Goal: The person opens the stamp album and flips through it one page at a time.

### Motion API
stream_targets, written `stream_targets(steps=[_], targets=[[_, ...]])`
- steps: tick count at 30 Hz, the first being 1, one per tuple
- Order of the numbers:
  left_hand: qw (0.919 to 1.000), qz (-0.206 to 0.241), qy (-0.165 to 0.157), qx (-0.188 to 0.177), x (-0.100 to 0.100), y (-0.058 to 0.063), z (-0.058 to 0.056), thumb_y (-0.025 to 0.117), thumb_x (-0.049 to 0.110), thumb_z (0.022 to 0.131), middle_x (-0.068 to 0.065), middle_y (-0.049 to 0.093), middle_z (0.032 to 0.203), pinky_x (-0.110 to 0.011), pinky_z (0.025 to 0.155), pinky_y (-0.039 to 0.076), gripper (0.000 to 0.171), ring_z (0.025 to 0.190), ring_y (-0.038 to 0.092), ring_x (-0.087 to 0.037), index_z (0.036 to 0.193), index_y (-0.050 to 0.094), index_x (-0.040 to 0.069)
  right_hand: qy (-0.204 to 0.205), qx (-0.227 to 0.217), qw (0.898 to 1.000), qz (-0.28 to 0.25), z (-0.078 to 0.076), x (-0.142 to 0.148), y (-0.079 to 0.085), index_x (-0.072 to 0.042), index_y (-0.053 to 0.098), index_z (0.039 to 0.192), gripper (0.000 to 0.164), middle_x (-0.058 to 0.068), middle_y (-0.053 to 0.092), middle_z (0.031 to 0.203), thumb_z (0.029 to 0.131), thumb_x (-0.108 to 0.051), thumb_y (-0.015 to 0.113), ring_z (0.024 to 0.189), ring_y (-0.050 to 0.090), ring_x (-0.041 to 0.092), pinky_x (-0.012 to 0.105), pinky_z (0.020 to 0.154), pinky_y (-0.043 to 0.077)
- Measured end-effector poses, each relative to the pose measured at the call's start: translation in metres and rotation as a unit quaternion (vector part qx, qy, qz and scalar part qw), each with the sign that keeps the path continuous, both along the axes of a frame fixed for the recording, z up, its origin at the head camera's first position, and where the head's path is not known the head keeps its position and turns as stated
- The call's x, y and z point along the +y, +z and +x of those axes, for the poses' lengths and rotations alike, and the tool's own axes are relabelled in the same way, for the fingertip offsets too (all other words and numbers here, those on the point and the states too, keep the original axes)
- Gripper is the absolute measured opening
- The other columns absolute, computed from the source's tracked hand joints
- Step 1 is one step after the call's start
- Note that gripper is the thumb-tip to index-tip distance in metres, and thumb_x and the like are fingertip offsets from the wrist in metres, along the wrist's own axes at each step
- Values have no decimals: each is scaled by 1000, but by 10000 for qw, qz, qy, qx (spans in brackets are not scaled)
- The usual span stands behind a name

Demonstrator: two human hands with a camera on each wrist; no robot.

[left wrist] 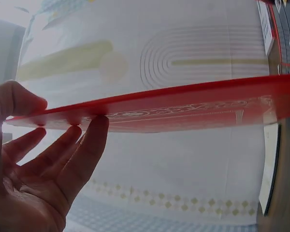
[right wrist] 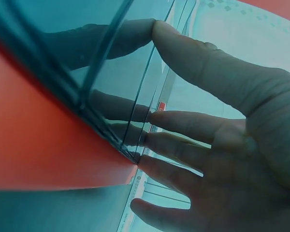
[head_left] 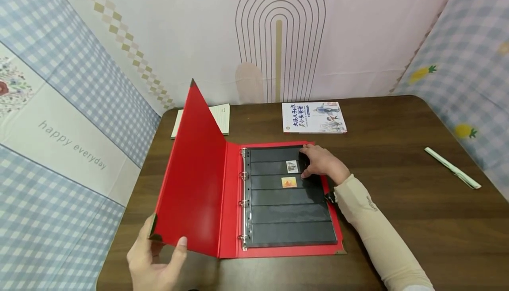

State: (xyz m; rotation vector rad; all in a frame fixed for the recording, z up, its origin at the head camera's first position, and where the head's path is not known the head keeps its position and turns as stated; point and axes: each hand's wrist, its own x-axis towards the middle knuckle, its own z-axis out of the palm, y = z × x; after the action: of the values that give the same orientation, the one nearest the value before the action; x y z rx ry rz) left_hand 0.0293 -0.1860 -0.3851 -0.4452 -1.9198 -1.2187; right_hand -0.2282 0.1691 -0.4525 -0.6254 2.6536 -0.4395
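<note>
A red ring binder, a stamp album by its pages, lies open on the table. Its front cover (head_left: pixel 195 171) stands tilted up, and my left hand (head_left: pixel 153 269) pinches the cover's lower corner, thumb on one face and fingers on the other. On the right lies a black pocket page (head_left: pixel 292 233) held by metal rings (head_left: pixel 244 203). Two small stamps sit in its pockets, a whitish one (head_left: pixel 292 166) above a yellow-orange one (head_left: pixel 289 182). My right hand (head_left: pixel 324 162) touches the page's upper right with its thumb and extended fingertips (right wrist: pixel 159 118), beside the stamps.
Behind the raised cover is a partly hidden pale notepad (head_left: pixel 222 118). A white illustrated booklet (head_left: pixel 314 117) lies at the back of the brown table (head_left: pixel 397 149). A light green pen (head_left: pixel 452 167) lies far right. Patterned cloth hangs around the table.
</note>
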Motion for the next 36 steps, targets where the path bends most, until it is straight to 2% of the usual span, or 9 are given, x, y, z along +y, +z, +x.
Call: stream_targets(steps=[5,9,15,18,22,25,28,31,36], targets=[[9979,504,282,-276,-6,-1,8,56,-27,66,-3,66,123,-16,76,54,74,93,69,-3,138,37,-24,-7,-89,9999,-118,-1,0,-2,10,44,146,81,35,33,154,83,-21,85,140,34,51,61,111,32],[9889,1415,230,-403,-7,-3,10,48,-33,68,-12,57,132,-17,77,54,81,98,67,-11,145,31,-17,-25,-45,9998,-191,-2,2,-2,10,45,145,80,35,35,153,82,-20,85,139,35,51,60,111,33],[9610,2753,140,-227,-13,-10,10,45,-31,71,-23,46,137,-21,77,56,82,100,65,-22,147,28,-7,-96,-81,9997,-226,-2,2,-2,10,46,145,80,34,35,153,82,-18,85,139,35,51,60,111,33],[9458,3225,343,-157,-17,-14,10,46,-31,71,-24,49,129,-21,74,57,77,92,66,-22,142,31,-6,-144,-164,9995,-228,-3,1,-2,10,45,145,80,34,34,153,82,-18,85,140,34,51,59,111,33],[9275,3705,464,-149,-24,-18,11,47,-32,70,-25,48,130,-21,75,57,75,97,62,-26,139,34,-6,-194,-232,9992,-244,-2,-1,-2,9,45,146,80,33,33,155,82,-17,85,141,32,50,59,112,32],[9178,3858,813,-476,-28,-18,13,48,-33,72,-22,43,140,-20,78,56,81,111,54,-27,145,33,-1,-183,-208,9993,-253,-2,-2,-2,9,45,146,80,33,33,155,82,-18,85,141,32,50,59,112,32],[9049,3888,1395,-1027,-32,-17,14,49,-33,73,-15,41,144,-17,75,55,87,114,52,-25,148,31,7,-170,-205,9993,-265,-1,-2,-2,10,44,146,81,34,33,154,82,-18,86,141,31,50,59,112,31],[8871,3888,1977,-1508,-34,-19,15,51,-33,74,-11,47,138,-16,66,55,89,102,58,-20,148,33,13,-183,-206,9993,-251,0,-2,-1,10,44,146,80,34,32,155,82,-17,85,141,31,50,59,112,31],[8543,4110,2585,-1852,-39,-26,15,55,-28,76,-7,53,124,-14,58,52,86,82,60,-14,146,33,18,-236,-186,9992,-261,3,0,-1,10,45,146,80,33,32,155,82,-17,86,141,32,50,59,112,32]])
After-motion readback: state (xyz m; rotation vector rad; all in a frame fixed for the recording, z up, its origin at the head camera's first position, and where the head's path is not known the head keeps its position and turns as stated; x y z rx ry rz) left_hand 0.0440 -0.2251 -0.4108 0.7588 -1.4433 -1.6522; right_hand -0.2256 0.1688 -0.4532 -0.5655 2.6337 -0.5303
